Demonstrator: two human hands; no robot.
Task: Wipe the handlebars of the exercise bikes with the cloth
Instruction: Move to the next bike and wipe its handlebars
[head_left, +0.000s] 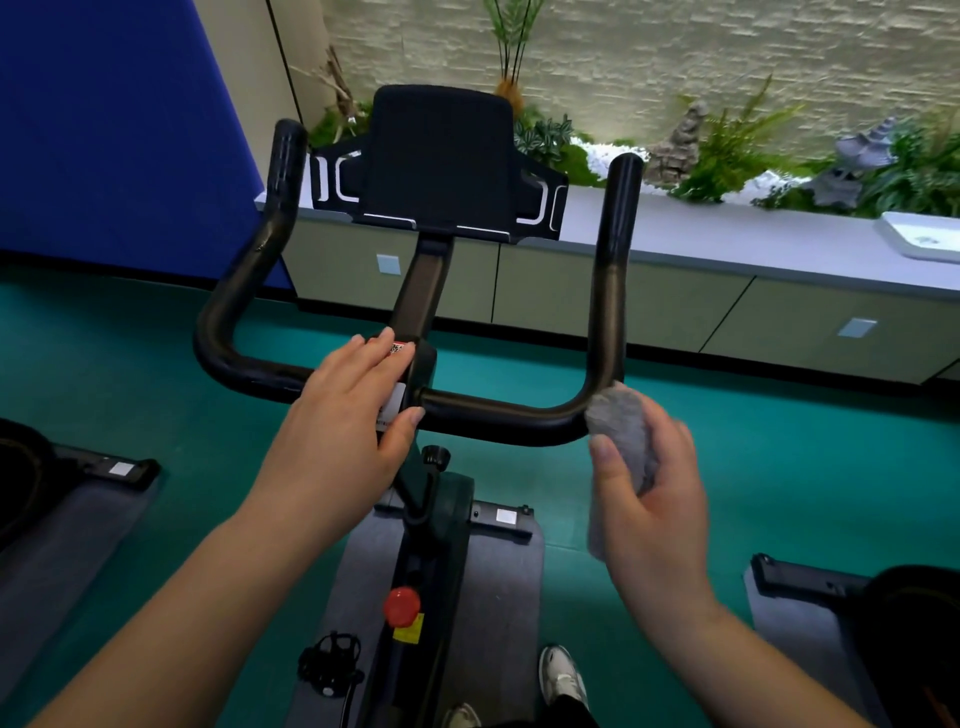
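With the bike steadied by the flat, relaxed left hand (347, 415) at the handlebar's (498, 415) centre, the cloth (621, 431), clamped in the right hand (652, 499) at the right bend, should be wrapped and drawn along.

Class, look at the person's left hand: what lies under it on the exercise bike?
The left hand rests flat on the handlebar centre, over a white label and a red sticker. Its palm hides most of both labels and the bar.
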